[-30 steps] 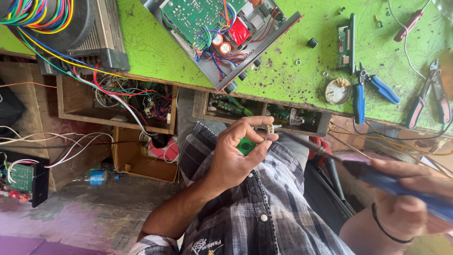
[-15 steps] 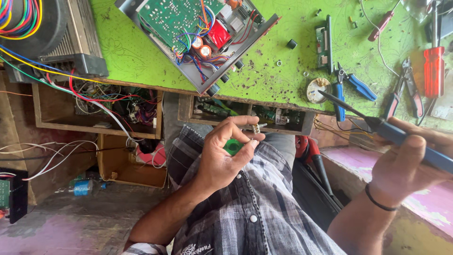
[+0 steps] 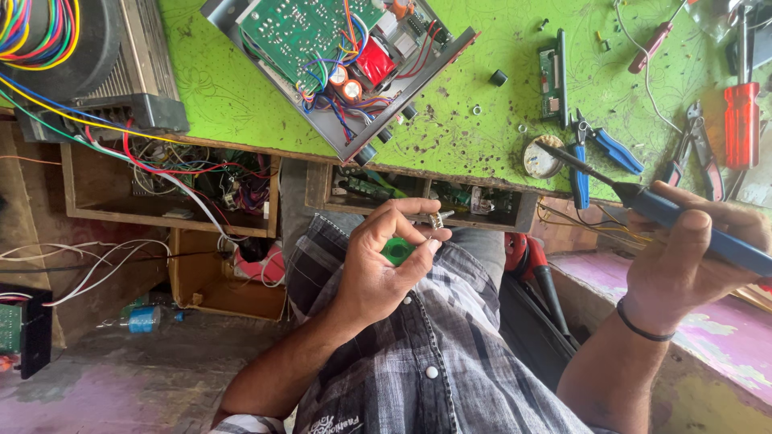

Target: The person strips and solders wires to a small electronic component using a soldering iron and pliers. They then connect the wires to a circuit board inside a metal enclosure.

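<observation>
My left hand [image 3: 384, 261] is held over my lap below the bench edge. Its fingertips pinch a small metal electronic part [image 3: 437, 219], and a small green piece [image 3: 396, 251] rests in the palm. My right hand [image 3: 683, 257] grips a blue-handled soldering iron [image 3: 691, 221]. The iron's dark tip [image 3: 551, 149] reaches up to a small round tin [image 3: 540, 157] near the front edge of the green workbench [image 3: 233, 104]. The two hands are apart.
An opened amplifier chassis with a green circuit board [image 3: 338, 56] lies on the bench. Blue-handled pliers [image 3: 591, 153], a red screwdriver [image 3: 741, 120], cutters [image 3: 698, 141] and a small board [image 3: 553, 80] lie to the right. Coloured wires [image 3: 48, 48] and open shelves [image 3: 161, 181] are at left.
My right hand has swung the soldering iron up from my lap so its tip reaches the round tin on the bench. My left hand keeps its pinch on the small part.
</observation>
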The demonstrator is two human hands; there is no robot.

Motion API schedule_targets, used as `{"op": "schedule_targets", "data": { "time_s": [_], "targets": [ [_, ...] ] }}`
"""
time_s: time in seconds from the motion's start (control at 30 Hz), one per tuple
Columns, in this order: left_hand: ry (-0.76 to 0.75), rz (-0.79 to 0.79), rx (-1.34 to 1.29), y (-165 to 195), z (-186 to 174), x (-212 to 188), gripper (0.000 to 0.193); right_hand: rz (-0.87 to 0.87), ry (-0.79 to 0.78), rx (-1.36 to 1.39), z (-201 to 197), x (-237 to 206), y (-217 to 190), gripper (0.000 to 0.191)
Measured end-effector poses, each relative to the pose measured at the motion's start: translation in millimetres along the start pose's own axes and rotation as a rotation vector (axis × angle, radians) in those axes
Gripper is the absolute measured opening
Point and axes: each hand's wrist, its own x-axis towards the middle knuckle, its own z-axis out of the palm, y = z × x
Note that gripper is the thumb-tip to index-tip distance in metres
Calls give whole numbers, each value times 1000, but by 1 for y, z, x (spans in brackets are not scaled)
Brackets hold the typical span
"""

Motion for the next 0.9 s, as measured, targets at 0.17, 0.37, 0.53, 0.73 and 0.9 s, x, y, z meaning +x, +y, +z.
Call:
{"op": "schedule_targets", "data": {
  "time_s": [0.17, 0.37, 0.53, 0.73, 0.9],
  "targets": [
    [3, 2, 8, -1, -1, 0, 13, -5, 7, -9, 4, 0, -3, 43],
    [3, 13, 7, -3, -2, 0, 12, -39, 8, 6, 1, 1, -4, 38],
    [14, 9, 30, -2, -2, 0, 14, -21, 26, 139, -10, -17, -20, 37],
    [5, 25, 31, -2, -1, 1, 14, 5, -40, 348, -11, -51, -43, 37],
    [4, 29, 29, -4, -1, 1, 16, 28, -79, 396, -2, -54, -45, 38]
  ]
}}
